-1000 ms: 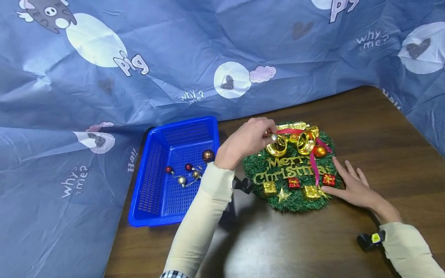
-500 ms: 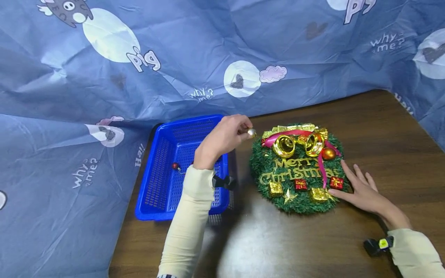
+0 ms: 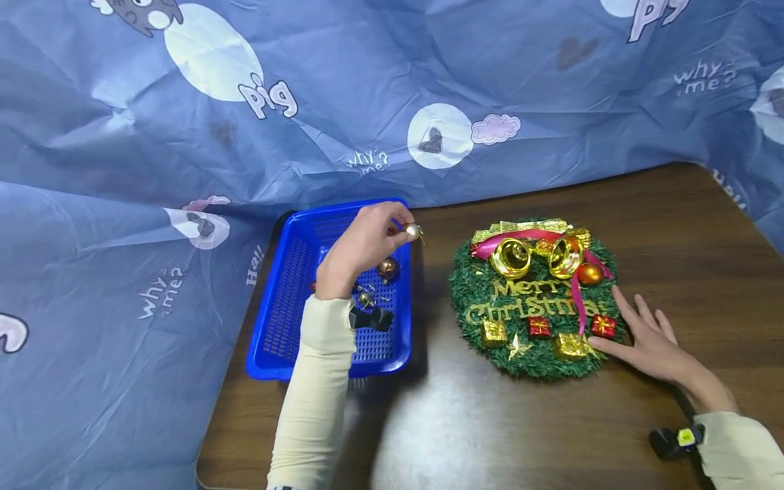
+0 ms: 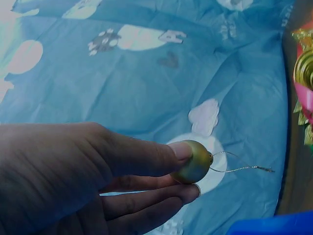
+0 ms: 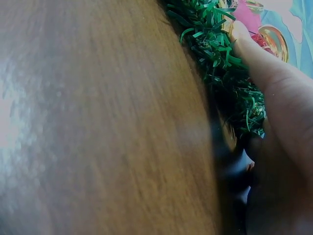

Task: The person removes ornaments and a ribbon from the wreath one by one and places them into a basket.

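A small gold bauble (image 4: 191, 164) with a thin string loop is pinched between the thumb and fingers of my left hand (image 3: 366, 243). That hand is raised over the right part of the blue basket (image 3: 404, 340). On the table to the right lies a green Christmas wreath (image 3: 545, 364) with two gold bells, a pink ribbon, small gift boxes and gold "Merry Christmas" lettering. My right hand (image 3: 654, 347) rests at the wreath's right edge with its fingers spread. In the right wrist view the thumb touches the green tinsel (image 5: 215, 49).
Inside the basket are a brown bauble (image 3: 388, 269) and a small gold bauble (image 3: 365, 300); my left arm hides part of the inside. An orange bauble (image 3: 591, 274) sits on the wreath. A blue printed cloth (image 3: 343, 88) hangs behind the wooden table (image 3: 490, 429).
My left hand has moved left with the gold bauble, away from the wreath's bells to above the basket. My right hand stays at the wreath's edge. The head view has shifted slightly.
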Demonstrator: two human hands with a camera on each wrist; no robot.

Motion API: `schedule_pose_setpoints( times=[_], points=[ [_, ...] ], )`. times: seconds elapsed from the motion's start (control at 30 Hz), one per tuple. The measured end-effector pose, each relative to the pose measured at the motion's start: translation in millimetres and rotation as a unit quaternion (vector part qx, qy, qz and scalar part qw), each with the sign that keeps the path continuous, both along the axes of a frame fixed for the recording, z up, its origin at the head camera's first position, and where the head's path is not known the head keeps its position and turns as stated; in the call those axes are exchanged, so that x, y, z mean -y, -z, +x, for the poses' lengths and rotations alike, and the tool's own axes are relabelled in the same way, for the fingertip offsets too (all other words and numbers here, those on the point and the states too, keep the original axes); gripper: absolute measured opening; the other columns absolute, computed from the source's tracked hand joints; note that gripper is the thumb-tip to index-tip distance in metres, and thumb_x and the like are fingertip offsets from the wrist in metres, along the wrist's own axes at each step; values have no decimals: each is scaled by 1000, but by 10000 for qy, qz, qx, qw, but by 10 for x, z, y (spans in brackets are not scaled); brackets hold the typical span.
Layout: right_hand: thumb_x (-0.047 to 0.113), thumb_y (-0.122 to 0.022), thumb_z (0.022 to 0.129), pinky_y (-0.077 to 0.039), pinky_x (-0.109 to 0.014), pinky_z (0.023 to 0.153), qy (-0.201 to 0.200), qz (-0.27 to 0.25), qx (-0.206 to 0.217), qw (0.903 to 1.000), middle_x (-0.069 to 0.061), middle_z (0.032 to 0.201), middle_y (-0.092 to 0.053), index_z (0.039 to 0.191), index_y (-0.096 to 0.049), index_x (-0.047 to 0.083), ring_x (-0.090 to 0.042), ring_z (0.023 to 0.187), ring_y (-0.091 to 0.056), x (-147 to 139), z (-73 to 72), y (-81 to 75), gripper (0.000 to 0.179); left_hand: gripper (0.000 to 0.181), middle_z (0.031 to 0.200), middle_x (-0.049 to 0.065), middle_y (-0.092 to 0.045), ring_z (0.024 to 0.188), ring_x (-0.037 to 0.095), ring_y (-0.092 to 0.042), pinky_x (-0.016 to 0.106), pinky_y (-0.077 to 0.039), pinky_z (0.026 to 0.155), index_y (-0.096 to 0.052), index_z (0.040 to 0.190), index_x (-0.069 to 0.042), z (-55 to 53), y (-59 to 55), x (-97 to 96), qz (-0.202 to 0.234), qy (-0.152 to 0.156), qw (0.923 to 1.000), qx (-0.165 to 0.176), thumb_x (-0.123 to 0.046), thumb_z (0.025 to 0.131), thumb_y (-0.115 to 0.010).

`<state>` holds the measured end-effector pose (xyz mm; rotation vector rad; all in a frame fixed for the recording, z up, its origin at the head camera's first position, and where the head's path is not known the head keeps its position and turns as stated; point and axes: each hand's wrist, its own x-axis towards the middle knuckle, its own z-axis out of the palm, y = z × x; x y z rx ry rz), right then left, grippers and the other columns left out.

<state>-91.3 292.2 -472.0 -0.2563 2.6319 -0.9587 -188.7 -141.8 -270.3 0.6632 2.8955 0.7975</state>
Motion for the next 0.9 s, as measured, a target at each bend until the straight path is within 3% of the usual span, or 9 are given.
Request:
schedule_pose_setpoints(
  times=[0.17, 0.37, 0.57, 0.9],
  points=[
    [48, -56, 91, 25, -62, 106, 26, 25, -46, 10000, -33, 153, 9, 150, 18, 20, -48, 140, 19, -20, 2, -2, 99, 15, 103, 9, -69, 93, 22, -69, 33, -54, 85, -66, 101, -5, -21, 12, 196, 179, -318, 9993, 67, -14, 89, -67],
    [49, -56, 91, 24, -62, 106, 43, 85, -24, 10000, -34, 153, 8, 150, 18, 19, -48, 140, 18, -22, -4, -4, 99, 15, 105, 9, -70, 96, 23, -69, 36, -53, 87, -66, 102, -6, -52, 100, 439, 84, -668, 9976, 146, -14, 89, -66],
    [50, -55, 92, 25, -62, 106, 36, 96, 62, 9999, -34, 152, 10, 150, 19, 20, -48, 140, 20, -28, 0, 4, 99, 19, 105, 12, -70, 98, 26, -68, 40, -53, 88, -65, 104, -3, -107, 262, 604, -85, -888, 9954, 343, -15, 89, -67],
    [49, -56, 91, 25, -62, 106, 21, 67, 19, 10000, -33, 152, 12, 150, 19, 21, -48, 140, 19, 4, 17, 10, 99, 19, 104, 13, -70, 100, 27, -64, 41, -49, 91, -66, 100, -5, -262, 633, 822, -532, -1312, 9876, 679, -20, 88, -68]
  ],
)
